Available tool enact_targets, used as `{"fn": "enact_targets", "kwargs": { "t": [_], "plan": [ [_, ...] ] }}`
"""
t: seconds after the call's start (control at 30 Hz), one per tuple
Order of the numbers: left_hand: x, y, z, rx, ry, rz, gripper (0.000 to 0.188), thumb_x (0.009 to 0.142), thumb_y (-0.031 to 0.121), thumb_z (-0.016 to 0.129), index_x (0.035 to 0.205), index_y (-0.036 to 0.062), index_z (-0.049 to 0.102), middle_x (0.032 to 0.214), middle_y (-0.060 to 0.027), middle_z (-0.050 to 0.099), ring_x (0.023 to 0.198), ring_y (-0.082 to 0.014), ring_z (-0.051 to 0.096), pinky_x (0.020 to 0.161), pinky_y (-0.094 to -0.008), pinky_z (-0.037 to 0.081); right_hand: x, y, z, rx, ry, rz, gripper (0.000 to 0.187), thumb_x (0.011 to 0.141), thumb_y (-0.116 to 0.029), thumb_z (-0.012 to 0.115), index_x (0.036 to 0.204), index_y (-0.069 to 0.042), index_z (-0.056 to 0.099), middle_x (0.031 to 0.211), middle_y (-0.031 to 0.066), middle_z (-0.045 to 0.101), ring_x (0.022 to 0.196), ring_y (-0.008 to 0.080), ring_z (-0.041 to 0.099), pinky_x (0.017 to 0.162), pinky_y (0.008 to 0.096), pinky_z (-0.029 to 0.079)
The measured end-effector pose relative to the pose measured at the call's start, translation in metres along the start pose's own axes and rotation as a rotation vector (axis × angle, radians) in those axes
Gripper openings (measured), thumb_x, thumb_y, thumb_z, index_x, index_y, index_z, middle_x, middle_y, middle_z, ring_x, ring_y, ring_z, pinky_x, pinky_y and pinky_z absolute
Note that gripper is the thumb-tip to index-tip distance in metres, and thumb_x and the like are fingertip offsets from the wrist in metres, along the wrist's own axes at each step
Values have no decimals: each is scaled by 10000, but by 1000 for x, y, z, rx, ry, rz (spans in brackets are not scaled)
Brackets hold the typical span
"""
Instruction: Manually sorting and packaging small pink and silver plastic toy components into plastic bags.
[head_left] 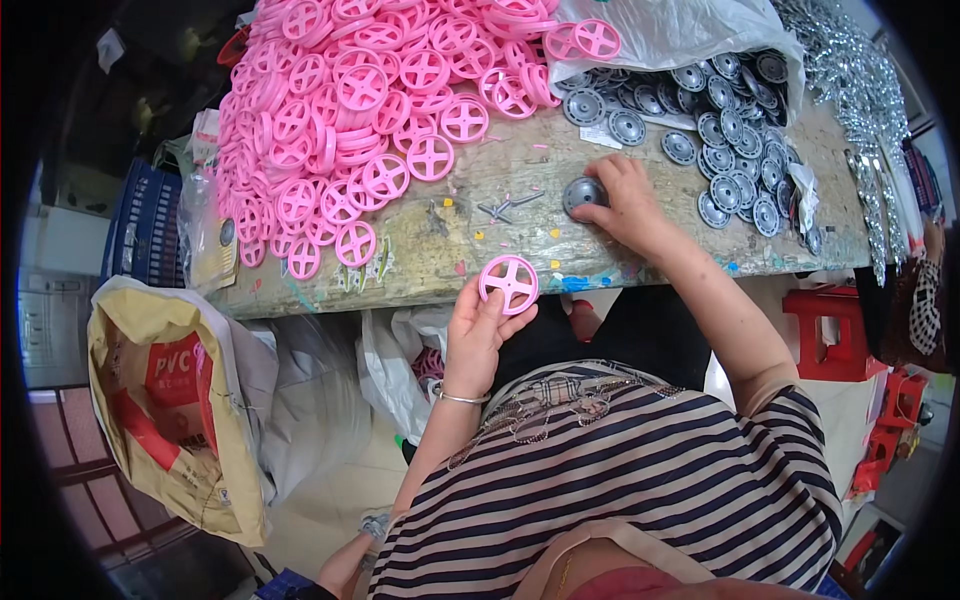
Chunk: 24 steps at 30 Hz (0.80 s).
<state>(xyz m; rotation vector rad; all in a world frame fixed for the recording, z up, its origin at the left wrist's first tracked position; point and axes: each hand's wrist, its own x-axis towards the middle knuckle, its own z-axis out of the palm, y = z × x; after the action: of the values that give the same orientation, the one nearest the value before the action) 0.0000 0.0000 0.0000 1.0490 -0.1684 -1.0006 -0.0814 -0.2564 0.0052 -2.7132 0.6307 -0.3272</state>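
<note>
Yellow sack: [200,505] standing on the floor beside the table, its mouth gaping.
Pink wheel heap: [361,88] spreading over the left part of the worn wooden worktable [430,225], some wheels lying flat, others leaning on edge.
Left hand: [478,335] grasping one pink four-spoke plastic wheel [510,283] between thumb and fingers, holding it up near the table's front edge; a silver bangle [460,398] is circling the wrist.
Slim metal tool: [497,212] lying on the wood between the two hands; its exact kind is staying unclear.
Right hand: [632,205] gripping a round grey disc [578,195] with thumb and fingertips, whether lifted or touching the wood I cannot tell.
Grey disc heap: [732,125] spilling from a white plastic bag [690,30] onto the table.
Red stool: [845,365] standing on the floor past the right forearm.
Silver tinsel: [860,85] hanging over the table's right end.
</note>
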Motion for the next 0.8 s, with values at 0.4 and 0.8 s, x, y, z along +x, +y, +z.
{"fn": "enact_targets", "kwargs": {
  "t": [0.4,0.8],
  "plan": [
    [-1,1,13,-2,-86,80,390,971,59,472,1347,28,373,1258,-110,526,1122,-208,567,921,-369,531,-48,-85,12,650,29,-139,345,821,-107,689,1154,-65,612,967,143,491,858,267,532,765,335,471],
    [-4,-6,11,69,-79,113,352,995,108,430,1335,22,400,1238,-121,530,1073,-218,593,876,-384,559,-53,-98,-1,921,-321,249,211,915,-215,612,975,-16,571,631,1,562,484,63,518,421,216,417]
  ]
}}
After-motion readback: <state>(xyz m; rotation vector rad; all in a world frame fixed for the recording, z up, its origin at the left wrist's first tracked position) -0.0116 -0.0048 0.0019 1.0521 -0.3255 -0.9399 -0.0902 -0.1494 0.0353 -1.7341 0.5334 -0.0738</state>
